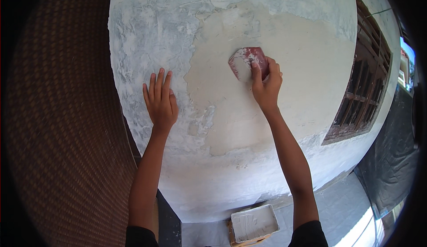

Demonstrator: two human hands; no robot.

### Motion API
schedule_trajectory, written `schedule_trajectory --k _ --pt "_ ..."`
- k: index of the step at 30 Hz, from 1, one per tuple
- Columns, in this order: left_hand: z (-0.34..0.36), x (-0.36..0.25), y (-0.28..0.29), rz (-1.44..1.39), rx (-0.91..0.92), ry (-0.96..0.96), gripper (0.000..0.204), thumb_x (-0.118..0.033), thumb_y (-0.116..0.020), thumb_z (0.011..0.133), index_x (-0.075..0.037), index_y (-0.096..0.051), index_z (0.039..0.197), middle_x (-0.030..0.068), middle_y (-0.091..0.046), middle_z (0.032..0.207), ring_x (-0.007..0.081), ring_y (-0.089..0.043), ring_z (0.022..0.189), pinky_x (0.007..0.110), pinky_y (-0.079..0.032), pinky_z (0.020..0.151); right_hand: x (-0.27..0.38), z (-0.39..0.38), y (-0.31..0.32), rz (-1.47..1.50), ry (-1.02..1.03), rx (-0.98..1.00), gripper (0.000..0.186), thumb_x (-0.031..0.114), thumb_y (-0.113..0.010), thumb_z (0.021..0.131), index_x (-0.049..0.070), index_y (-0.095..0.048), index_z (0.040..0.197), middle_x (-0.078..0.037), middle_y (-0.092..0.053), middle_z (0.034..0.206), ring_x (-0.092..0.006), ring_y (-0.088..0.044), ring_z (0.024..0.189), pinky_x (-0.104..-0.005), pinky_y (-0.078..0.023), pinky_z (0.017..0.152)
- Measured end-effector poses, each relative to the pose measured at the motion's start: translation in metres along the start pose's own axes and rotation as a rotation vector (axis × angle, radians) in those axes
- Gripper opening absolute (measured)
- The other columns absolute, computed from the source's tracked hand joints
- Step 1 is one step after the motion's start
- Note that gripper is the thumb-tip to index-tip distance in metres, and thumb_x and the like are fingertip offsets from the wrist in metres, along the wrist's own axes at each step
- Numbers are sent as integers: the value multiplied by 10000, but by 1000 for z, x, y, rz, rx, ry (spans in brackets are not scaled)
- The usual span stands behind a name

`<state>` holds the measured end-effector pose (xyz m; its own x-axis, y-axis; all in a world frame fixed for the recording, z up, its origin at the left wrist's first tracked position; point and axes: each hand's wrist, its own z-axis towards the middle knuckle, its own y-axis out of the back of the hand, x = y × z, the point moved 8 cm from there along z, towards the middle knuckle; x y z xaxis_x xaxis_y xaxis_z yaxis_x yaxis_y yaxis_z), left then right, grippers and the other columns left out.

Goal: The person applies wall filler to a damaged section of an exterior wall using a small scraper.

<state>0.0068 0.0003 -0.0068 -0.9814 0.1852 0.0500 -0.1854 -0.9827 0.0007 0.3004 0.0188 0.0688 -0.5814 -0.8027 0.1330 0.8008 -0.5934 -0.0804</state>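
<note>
Your left hand point(162, 102) is open, its fingers upward and slightly spread. Your right hand point(268, 87) is higher, its thumb and fingers in a pinch.

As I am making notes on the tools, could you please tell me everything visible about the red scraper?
The scraper is a flat, dark-red plate, apparently plastic, with angled corners and no separate handle visible. Whitish paste smears much of its face. The right hand grips its right side, thumb across the face. It is over the wall's beige patch; whether it touches is unclear.
</note>
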Motion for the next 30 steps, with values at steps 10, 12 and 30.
schedule_trajectory --k 10,12,30 --pt "-1 -2 -2 5 -3 0 472 -108 -411 990 -110 -479 1457 84 -431 1541 323 -336 1452 541 -153 1195 -5 -22 3 255 -136 -1 236 188 -660 966 11 -606 1111 -89 -638 936 -169 -529 803 -314 -426 779" --pt "1 3 2 5 -4 3 482 -101 -427 979 -120 -489 1456 77 -437 1540 315 -340 1453 545 -160 1193 47 -51 -31 167 151 266 209 114 -689 907 41 -635 1095 -76 -645 903 -205 -494 802 -344 -333 800" --pt "-1 3 3 13 2 3 471 -103 -407 992 -114 -474 1459 82 -427 1543 321 -329 1456 544 -153 1195 45 -26 -27 172 95 86 228 124 -688 911 29 -621 1107 -86 -612 868 -224 -485 787 -355 -338 784"
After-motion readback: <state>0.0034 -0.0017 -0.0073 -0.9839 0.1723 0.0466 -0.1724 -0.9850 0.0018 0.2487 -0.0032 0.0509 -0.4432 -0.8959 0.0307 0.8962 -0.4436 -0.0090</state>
